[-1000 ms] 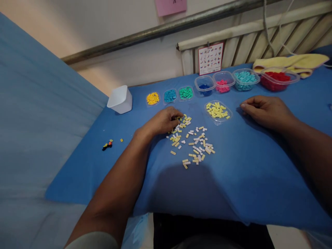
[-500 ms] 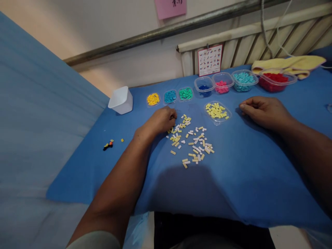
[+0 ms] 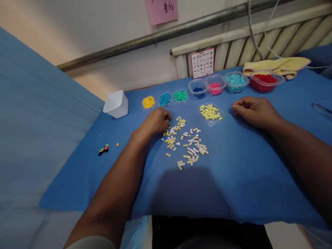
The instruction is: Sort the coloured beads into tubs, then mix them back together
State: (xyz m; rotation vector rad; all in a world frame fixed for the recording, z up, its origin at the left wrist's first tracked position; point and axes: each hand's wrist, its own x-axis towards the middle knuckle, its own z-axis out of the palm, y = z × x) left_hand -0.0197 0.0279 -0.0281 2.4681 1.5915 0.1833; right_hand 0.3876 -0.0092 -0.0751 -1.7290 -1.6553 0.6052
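A scatter of small yellow and white bricks (image 3: 186, 143) lies on the blue cloth in front of me. My left hand (image 3: 155, 121) rests at the left edge of that scatter, fingers curled into a loose fist; what they hold, if anything, is hidden. My right hand (image 3: 252, 110) lies on the cloth to the right, fingers curled under with nothing visible in them. Between the hands stands a clear tub of pale yellow bricks (image 3: 210, 112).
Along the back stand tubs of yellow (image 3: 148, 102), blue (image 3: 165, 99), green (image 3: 180, 95), dark blue (image 3: 197, 89), pink (image 3: 215, 86), turquoise (image 3: 235, 81) and red (image 3: 265, 80) bricks. A white upturned cup (image 3: 116, 103) sits back left. A few loose pieces (image 3: 104, 149) lie far left.
My left hand has drawn back to the left, off the top of the scatter, and its fingers have curled in. The right hand has stayed put. The view has shifted slightly.
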